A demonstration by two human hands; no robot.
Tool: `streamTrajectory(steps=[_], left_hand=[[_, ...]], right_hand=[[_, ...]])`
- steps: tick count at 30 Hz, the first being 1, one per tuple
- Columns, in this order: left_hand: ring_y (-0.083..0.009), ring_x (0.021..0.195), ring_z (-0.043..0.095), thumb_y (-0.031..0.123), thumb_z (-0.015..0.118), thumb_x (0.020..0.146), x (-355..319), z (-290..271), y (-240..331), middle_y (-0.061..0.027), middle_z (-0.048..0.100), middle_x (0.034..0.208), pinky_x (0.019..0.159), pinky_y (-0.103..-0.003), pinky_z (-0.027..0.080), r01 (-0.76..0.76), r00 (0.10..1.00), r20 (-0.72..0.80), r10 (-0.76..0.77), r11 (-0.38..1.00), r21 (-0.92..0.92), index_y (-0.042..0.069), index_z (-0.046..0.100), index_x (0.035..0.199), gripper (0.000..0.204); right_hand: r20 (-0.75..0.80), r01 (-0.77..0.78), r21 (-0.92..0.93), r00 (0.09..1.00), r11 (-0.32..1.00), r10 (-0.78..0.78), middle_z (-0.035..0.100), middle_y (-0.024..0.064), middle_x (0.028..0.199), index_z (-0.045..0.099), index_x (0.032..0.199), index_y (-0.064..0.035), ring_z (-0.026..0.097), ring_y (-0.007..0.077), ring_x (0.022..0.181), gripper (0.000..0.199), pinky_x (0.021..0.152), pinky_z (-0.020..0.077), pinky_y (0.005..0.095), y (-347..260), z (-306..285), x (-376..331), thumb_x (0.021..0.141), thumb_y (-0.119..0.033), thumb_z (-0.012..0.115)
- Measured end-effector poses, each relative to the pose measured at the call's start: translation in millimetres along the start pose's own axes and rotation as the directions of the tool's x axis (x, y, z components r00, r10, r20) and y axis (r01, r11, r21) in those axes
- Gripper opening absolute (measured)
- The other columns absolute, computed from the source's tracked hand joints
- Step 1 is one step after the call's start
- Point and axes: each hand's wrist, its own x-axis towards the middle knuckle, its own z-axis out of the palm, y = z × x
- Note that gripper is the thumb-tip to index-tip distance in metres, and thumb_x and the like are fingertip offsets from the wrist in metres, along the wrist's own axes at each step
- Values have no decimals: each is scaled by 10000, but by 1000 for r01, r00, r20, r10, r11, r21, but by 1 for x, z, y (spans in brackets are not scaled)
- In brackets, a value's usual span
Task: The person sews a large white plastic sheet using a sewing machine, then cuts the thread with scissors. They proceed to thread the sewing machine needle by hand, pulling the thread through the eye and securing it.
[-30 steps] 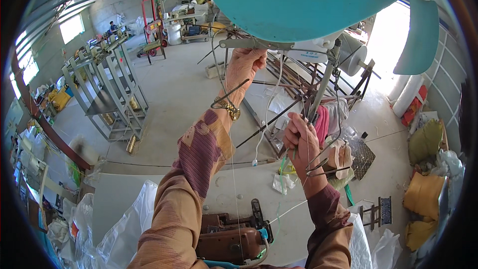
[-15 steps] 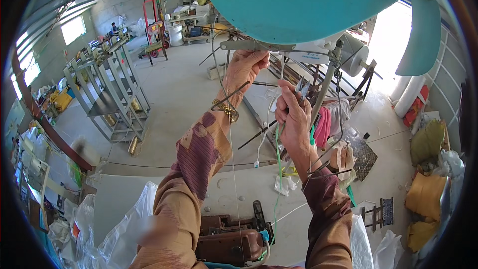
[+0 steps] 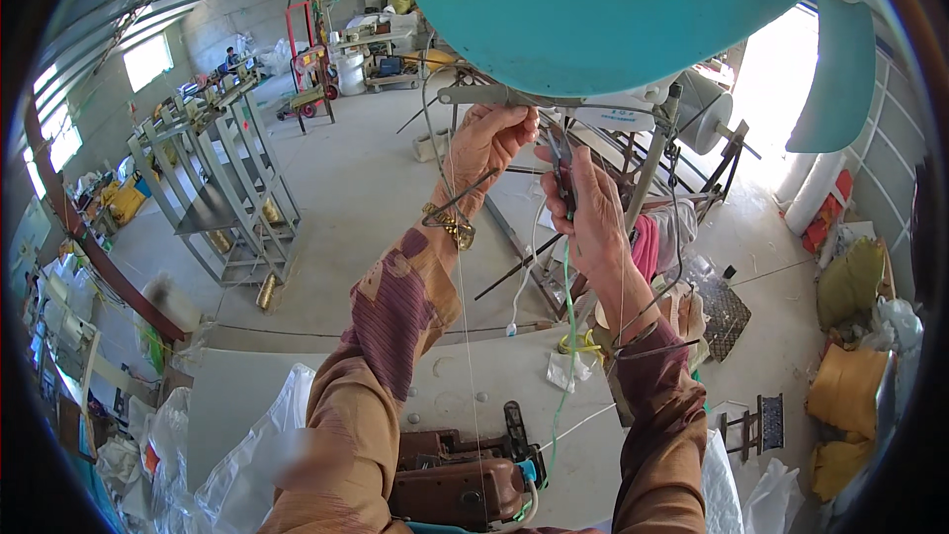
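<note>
Snips (image 3: 563, 166) swung toward ten o'clock, nearer left hand (image 3: 491, 145). Right hand (image 3: 596, 206) curled round them; left pinched, contents unclear. Judged light, stiff; hold by handles.

Left hand (image 3: 494, 146): gold-coloured linked wristband (image 3: 453, 229) worn. Left sleeve (image 3: 348, 400): immediately below the wristband, tan and purple patches; further below, ribbed purple panel, then creased tan-brown cloth. Right sleeve (image 3: 664, 425), right of and below the wristband: dark maroon cuff, brown cloth, darker patches.
</note>
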Motion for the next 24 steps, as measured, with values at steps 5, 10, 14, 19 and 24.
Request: streamTrajectory(steps=[5,10,14,19,24], left_hand=[[-144,714,573,61,604,884,2,2,-1,-67,623,816,640,-255,491,-2,1000,6,2,1000,2,7,643,933,83],[-124,702,579,50,615,884,0,4,-1,-48,624,768,649,-249,476,7,1000,-16,-6,999,51,18,650,884,47],[-122,690,576,40,623,877,0,6,-1,-43,620,751,638,-243,470,-6,998,-62,11,997,79,18,655,874,39],[-117,700,568,43,633,874,-2,5,0,-42,621,766,635,-239,455,43,992,-125,-26,990,136,16,662,878,40],[-118,688,557,57,628,893,0,4,-4,-43,617,771,632,-234,459,0,1000,-26,2,998,66,1,673,906,73]], right_hand=[[70,-39,190,997,981,27,523,-10,790,585,1155,28,397,36,600,525,431,263,169,2,-4,8,1003,-452,437],[56,-36,200,998,979,25,524,-4,770,586,1141,34,406,43,598,509,433,269,169,3,-2,12,1001,-437,451],[41,-32,166,999,986,25,514,-3,730,620,1067,12,403,50,595,486,469,270,201,1,5,15,989,-436,447],[30,-45,151,999,988,41,494,-12,700,626,1050,19,388,48,584,517,478,267,206,2,5,15,978,-459,446],[13,-50,59,999,997,49,486,-36,692,620,1050,27,368,23,537,517,435,249,177,11,-4,9,993,-456,442]])
